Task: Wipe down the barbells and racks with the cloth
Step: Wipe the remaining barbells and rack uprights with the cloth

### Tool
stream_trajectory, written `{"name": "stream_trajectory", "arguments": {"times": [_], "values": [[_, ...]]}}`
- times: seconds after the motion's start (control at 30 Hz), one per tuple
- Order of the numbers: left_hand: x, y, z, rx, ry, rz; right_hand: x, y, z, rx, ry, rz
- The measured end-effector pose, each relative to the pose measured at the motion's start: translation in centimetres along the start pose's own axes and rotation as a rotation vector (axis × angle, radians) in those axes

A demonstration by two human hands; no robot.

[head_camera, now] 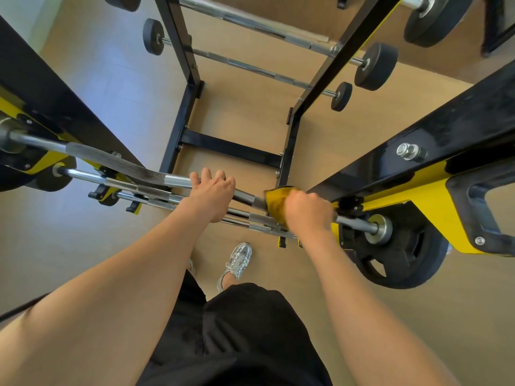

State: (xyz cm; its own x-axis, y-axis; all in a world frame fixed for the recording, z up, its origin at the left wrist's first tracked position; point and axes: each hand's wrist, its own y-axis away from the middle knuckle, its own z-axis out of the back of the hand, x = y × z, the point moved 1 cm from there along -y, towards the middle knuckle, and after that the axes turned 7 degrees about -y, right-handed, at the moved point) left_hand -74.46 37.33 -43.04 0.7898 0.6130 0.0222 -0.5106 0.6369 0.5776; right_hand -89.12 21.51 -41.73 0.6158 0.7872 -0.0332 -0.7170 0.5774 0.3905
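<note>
A chrome curl barbell (117, 162) lies across the top of a black and yellow rack (418, 174), running from the left side to a black weight plate (398, 254) on the right. My left hand (213, 190) grips the bar near its middle, fingers curled over it. My right hand (306, 213) holds a yellow cloth (274, 203) wrapped round the bar, just left of the right rack upright. More chrome barbells (145, 188) sit on lower rungs under the top one.
A second black rack (228, 147) stands ahead on the wooden floor, carrying several barbells with small black plates (374, 65). The left rack upright (55, 107) rises at the left. My feet, one in a silver shoe (237, 263), are below the bar.
</note>
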Motion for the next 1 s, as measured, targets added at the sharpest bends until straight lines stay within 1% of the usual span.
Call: {"name": "stream_trajectory", "arguments": {"times": [0.07, 0.13, 0.17, 0.23, 0.27, 0.3, 0.37, 0.4, 0.47, 0.5, 0.53, 0.57, 0.63, 0.67, 0.73, 0.77, 0.8, 0.83, 0.9, 0.93, 0.97, 1.0], "values": [[-0.1, 0.0, 0.1, 0.000, -0.016, 0.008, 5.1, 0.5, -0.9, 0.002, -0.117, 0.120], [-0.2, 0.0, 0.1, 0.007, -0.029, 0.019, 6.9, 0.2, -1.4, -0.051, -0.288, 0.126], [-0.2, 0.0, 0.1, 0.009, -0.032, 0.021, 6.3, 0.1, -1.8, -0.064, -0.292, 0.183], [-0.3, 0.0, 0.2, 0.016, -0.025, 0.015, 3.2, 0.1, -2.0, -0.033, -0.206, 0.370], [-0.2, 0.0, 0.2, 0.021, -0.017, 0.014, 1.3, 0.3, -2.1, -0.031, -0.156, 0.423], [-0.2, 0.0, 0.2, 0.021, -0.012, 0.015, -0.6, 0.7, -2.2, -0.055, -0.090, 0.433], [-0.2, 0.0, 0.3, 0.023, -0.012, 0.016, -3.0, 1.9, -2.3, -0.112, -0.017, 0.344], [-0.2, 0.0, 0.3, 0.028, -0.013, 0.018, -3.3, 2.5, -2.5, -0.141, -0.029, 0.245], [-0.4, 0.0, 0.3, 0.033, -0.020, 0.028, -1.8, 2.9, -2.5, -0.223, -0.105, 0.029], [-0.4, 0.0, 0.3, 0.034, -0.023, 0.033, -0.2, 2.4, -2.5, -0.232, -0.171, -0.040], [-0.4, 0.0, 0.3, 0.037, -0.027, 0.035, 1.9, 1.9, -2.5, -0.213, -0.235, -0.045], [-0.5, 0.0, 0.3, 0.038, -0.031, 0.033, 4.2, 1.4, -2.5, -0.169, -0.307, 0.002], [-0.5, 0.0, 0.5, 0.043, -0.041, 0.027, 7.9, 1.0, -2.7, -0.121, -0.462, 0.131], [-0.5, 0.0, 0.5, 0.046, -0.045, 0.027, 8.5, 1.0, -2.7, -0.116, -0.519, 0.193], [-0.4, 0.0, 0.6, 0.051, -0.053, 0.023, 6.6, 1.5, -2.7, -0.102, -0.493, 0.334], [-0.4, 0.0, 0.6, 0.055, -0.054, 0.018, 4.5, 2.0, -2.9, -0.114, -0.443, 0.375], [-0.4, 0.0, 0.6, 0.057, -0.051, 0.015, 1.9, 2.7, -3.1, -0.153, -0.377, 0.375], [-0.4, 0.0, 0.6, 0.056, -0.048, 0.014, -0.9, 3.5, -3.3, -0.212, -0.306, 0.345], [-0.4, 0.0, 0.7, 0.053, -0.047, 0.014, -5.1, 4.9, -3.6, -0.327, -0.244, 0.170], [-0.5, 0.0, 0.8, 0.057, -0.045, 0.018, -5.4, 5.5, -4.0, -0.361, -0.244, 0.054], [-0.5, 0.1, 0.8, 0.062, -0.044, 0.023, -4.3, 5.7, -4.4, -0.388, -0.268, -0.030], [-0.6, 0.2, 0.9, 0.065, -0.049, 0.029, -2.2, 5.6, -4.7, -0.398, -0.314, -0.055]]}}
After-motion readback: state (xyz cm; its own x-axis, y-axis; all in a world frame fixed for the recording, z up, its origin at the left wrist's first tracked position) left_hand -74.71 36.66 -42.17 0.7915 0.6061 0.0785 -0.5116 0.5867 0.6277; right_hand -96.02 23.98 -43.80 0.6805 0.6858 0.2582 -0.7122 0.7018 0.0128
